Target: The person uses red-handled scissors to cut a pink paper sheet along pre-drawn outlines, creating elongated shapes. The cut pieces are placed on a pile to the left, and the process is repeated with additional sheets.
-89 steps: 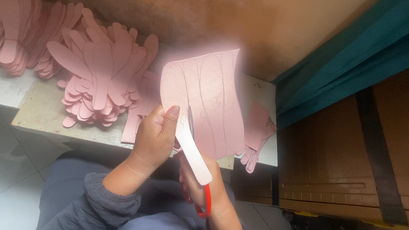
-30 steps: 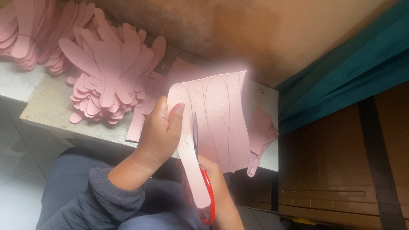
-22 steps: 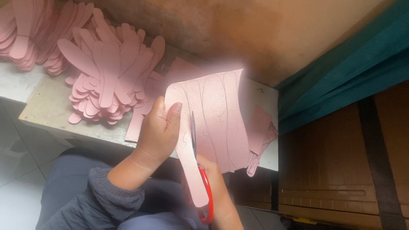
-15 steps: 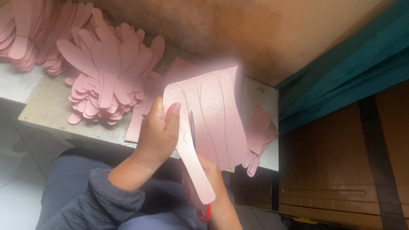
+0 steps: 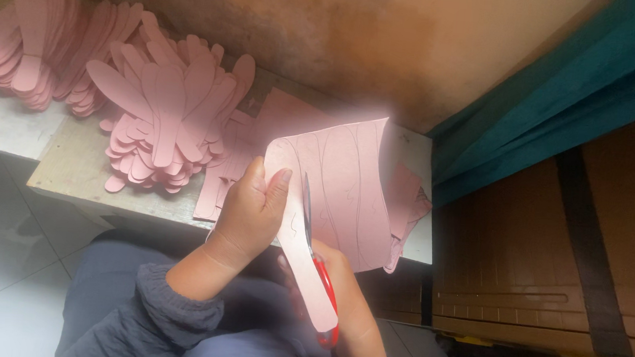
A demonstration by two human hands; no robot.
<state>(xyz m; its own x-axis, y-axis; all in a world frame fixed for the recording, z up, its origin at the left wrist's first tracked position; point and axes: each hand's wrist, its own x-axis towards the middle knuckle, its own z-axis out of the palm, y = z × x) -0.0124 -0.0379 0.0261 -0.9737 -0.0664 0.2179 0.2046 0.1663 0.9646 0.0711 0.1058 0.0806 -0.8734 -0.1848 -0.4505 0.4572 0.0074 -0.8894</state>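
My left hand [image 5: 250,207] grips the left edge of a pink sheet [image 5: 352,178] marked with curved outlines, holding it up over my lap. Below it, my right hand [image 5: 348,311] works red-handled scissors [image 5: 316,259], blades pointing up into the sheet. A long pink strip [image 5: 308,281], partly cut free, hangs down over the right hand and hides most of the scissor handles.
Heaps of cut pink elongated shapes lie on the low bench [image 5: 65,172]: one pile [image 5: 165,123] in the middle, another [image 5: 34,43] at far left. Flat pink sheets [image 5: 238,164] and scraps [image 5: 411,202] lie beside them. A brown wall is behind, a teal cloth [image 5: 570,93] and wooden panel to the right.
The scissors have advanced up along the outline and the hanging strip has grown longer. My left hand has turned the sheet slightly.
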